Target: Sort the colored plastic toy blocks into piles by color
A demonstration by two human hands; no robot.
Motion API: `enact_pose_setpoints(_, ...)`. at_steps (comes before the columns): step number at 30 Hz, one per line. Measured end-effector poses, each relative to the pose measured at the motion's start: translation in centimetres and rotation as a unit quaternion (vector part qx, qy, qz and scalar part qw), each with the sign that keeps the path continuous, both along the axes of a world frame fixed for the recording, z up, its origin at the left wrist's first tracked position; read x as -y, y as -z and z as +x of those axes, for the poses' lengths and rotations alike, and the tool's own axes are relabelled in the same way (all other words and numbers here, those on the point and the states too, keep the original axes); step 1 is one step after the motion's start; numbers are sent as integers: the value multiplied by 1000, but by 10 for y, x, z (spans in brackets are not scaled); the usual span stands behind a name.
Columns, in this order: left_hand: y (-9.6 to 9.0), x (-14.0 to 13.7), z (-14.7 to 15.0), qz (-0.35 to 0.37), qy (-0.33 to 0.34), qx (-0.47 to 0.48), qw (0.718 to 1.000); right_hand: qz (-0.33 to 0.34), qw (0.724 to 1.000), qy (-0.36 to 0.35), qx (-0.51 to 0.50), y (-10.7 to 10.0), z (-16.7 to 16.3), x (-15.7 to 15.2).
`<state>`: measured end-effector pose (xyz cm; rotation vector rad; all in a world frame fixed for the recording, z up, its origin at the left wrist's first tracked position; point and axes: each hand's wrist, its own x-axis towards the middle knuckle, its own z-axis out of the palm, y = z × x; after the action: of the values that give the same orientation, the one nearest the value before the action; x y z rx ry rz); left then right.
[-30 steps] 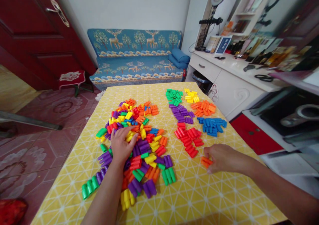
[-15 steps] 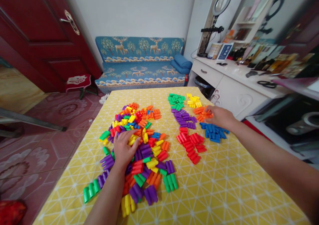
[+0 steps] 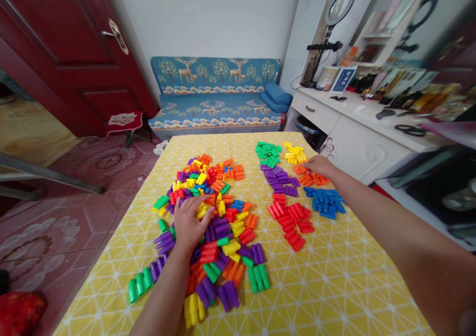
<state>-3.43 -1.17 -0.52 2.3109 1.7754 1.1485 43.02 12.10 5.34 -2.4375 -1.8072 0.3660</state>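
Observation:
My left hand (image 3: 191, 222) rests on a large mixed heap of plastic building blocks (image 3: 219, 224), made of short joined tubes. Its thumb stands apart from the fingers and nothing is gripped. Over the far left side of the orange pile (image 3: 310, 177) is my right hand (image 3: 320, 165), fingers bent together; anything in them is too small and hidden to make out. Around that pile lie blocks grouped by colour: yellow (image 3: 295, 152), green (image 3: 268, 153), purple (image 3: 278, 181), blue (image 3: 325, 202) and red (image 3: 291, 219).
A yellow patterned cloth (image 3: 308, 286) covers the table. Beyond its far edge stands a blue sofa (image 3: 215, 98). To the right is a white dresser (image 3: 345, 133) with a ring light (image 3: 340, 6); a red stool (image 3: 124, 121) stands back left.
My right hand has shifted slightly left and away over the orange pile, uncovering more of it. My left hand stays on the mixed heap. The whole view has turned a little left.

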Motion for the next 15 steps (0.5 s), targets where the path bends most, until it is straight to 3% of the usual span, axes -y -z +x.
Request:
enact_pose_setpoints(5,1,0,-1,3,-1,-3,1000,-24,1000,-8,-12,3,5,11)
enact_pose_setpoints(10,3,0,-1,6,-2,-2,1000,154,987,47,17,6,0,27)
enact_pose_setpoints(12,4,0,-1,4,-3,-3,1000,206,969,77,-113,9,-7,36)
enact_pose_setpoints(13,4,0,-1,2,-3,-4,1000,216,946,94,-224,10,-12,40)
enact_pose_setpoints(15,4,0,-1,-1,-2,-4,1000,208,861,123,-447,12,-20,48)
